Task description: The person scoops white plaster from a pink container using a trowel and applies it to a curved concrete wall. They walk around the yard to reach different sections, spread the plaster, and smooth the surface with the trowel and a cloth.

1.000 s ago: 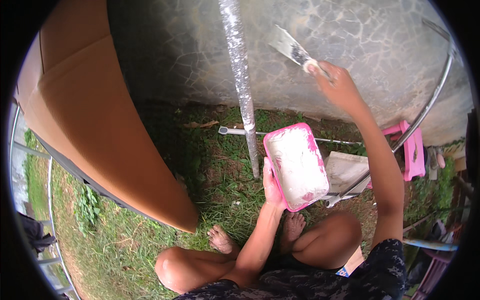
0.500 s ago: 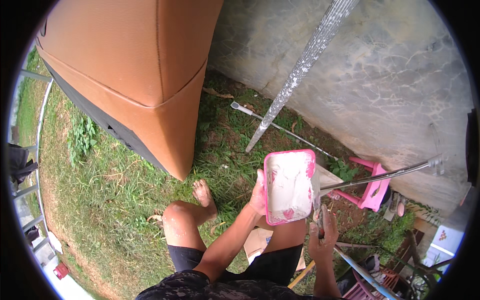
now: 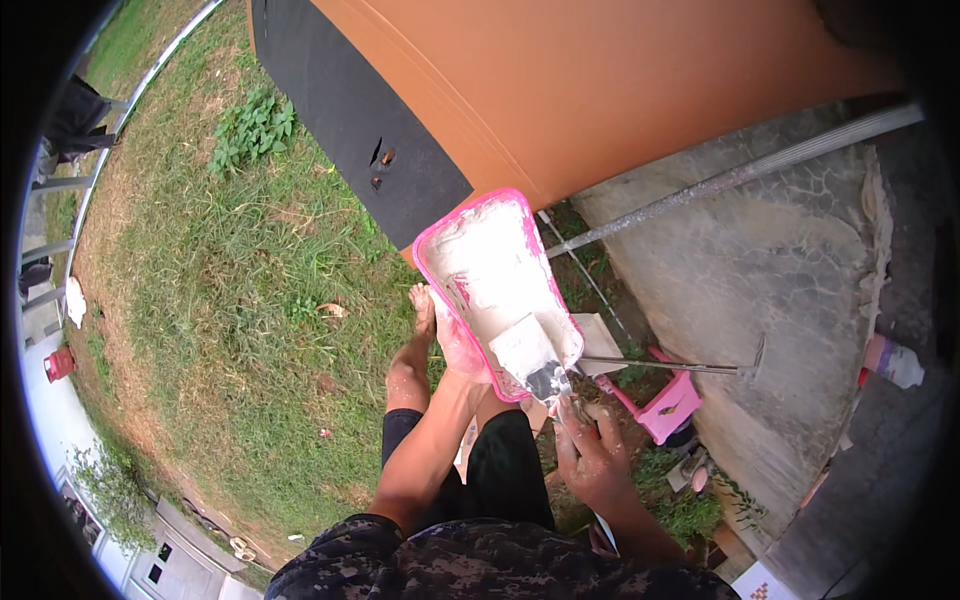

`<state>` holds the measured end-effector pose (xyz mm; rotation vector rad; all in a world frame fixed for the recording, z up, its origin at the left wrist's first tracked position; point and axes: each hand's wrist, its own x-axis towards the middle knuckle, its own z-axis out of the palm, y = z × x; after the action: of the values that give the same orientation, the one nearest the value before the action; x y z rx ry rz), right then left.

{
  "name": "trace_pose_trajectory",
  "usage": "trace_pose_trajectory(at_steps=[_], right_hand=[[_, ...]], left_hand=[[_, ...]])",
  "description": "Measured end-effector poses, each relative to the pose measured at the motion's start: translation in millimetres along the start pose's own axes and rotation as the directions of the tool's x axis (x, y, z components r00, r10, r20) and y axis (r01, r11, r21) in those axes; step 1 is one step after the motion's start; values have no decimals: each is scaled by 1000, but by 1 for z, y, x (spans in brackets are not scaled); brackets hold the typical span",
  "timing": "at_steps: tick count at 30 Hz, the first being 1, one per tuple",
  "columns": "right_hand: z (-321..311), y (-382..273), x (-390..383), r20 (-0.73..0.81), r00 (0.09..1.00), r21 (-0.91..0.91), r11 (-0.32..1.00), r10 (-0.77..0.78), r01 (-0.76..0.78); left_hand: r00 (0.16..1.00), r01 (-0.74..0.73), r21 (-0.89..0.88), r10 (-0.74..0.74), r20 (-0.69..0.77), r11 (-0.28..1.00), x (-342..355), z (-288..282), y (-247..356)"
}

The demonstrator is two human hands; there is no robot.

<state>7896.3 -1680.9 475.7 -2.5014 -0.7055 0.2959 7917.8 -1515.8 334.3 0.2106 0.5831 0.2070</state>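
Holding pink rectangular plastic tray (image 3: 533,230) of white paste (image 3: 495,265) before lap in left grip (image 3: 462,350), hiding fingertips underneath. Closing right grip (image 3: 594,452) around white-smeared flat metal scraper (image 3: 525,348) over tray's near end, mostly obscuring handle. Cropping orange-and-black panel (image 3: 600,80) at upper edge; blurring markings beyond reading on white-and-pink cylindrical container (image 3: 896,363).

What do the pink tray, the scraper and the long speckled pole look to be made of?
Pink tray: probably plastic, judging by its evenly coloured, rounded rim; white paste smears the inside.
Scraper: the thin, flat blade looks like metal, dark grey where the paste leaves it bare.
Pole: likely metal, dull grey, straight and slim, though painted wood can't be excluded.
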Motion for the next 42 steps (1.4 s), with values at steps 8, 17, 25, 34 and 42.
trace_pose_trajectory(at_steps=[8, 17, 25, 34, 42], right_hand=[[-66, -50, 20, 208, 876, -127, 876, -435, 465], [-55, -130, 27, 474, 751, -65, 833, -459, 550], [71, -288, 36, 848, 501, 455, 721, -173, -522], [210, -461, -5, 956, 196, 282, 869, -219, -407], [217, -542, -8, 987, 45, 159, 976, -154, -149]], left_hand=[[949, -306, -340, 313, -35, 889, -46, 13, 80], [862, -500, -499, 462, -207, 708, -129, -69, 148], [693, -719, -383, 633, -345, 580, -232, -192, 275], [357, -925, -303, 801, -480, 230, -364, -241, 418], [78, -997, -73, 696, -714, 37, -475, -284, 466]])
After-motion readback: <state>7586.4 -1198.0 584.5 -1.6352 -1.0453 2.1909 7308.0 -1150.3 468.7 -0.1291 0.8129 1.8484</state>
